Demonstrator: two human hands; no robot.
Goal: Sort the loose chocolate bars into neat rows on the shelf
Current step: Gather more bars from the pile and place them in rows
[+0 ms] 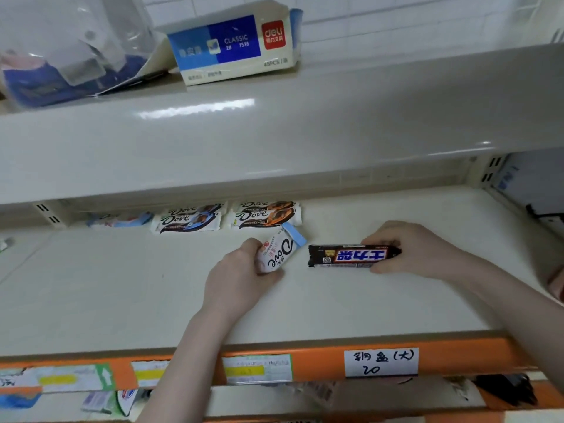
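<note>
On the middle shelf (396, 300), cream surface, both hands reach in from the front edge. Left hand (241, 279) grips a white Dove bar (279, 251), fingers curled round its lower end; bar tilted, blue-tipped end pointing up and right toward the back. Right hand (409, 248) pinches a dark Snickers bar (351, 256) at its right end, fingers on top, thumb below; bar lies roughly level, left end free. The two bars sit near each other, not touching.

At the back of the shelf, partly under the upper shelf's lip: Dove stack with blue trim (189, 221), and just right of it a Dove stack with orange trim (265, 215), each at least two high, side by side. Further left, a blue-and-white wrapper (122, 220), blurred, brand unreadable.

Upper shelf (274, 132): blue-and-white eraser box (232, 47) marked "CLASSIC 2B", lid open; left of it a clear plastic bag (70, 56) over blue items.

Orange price rail (320, 358) along the front edge carries printed tags and one handwritten label (381, 361)
</note>
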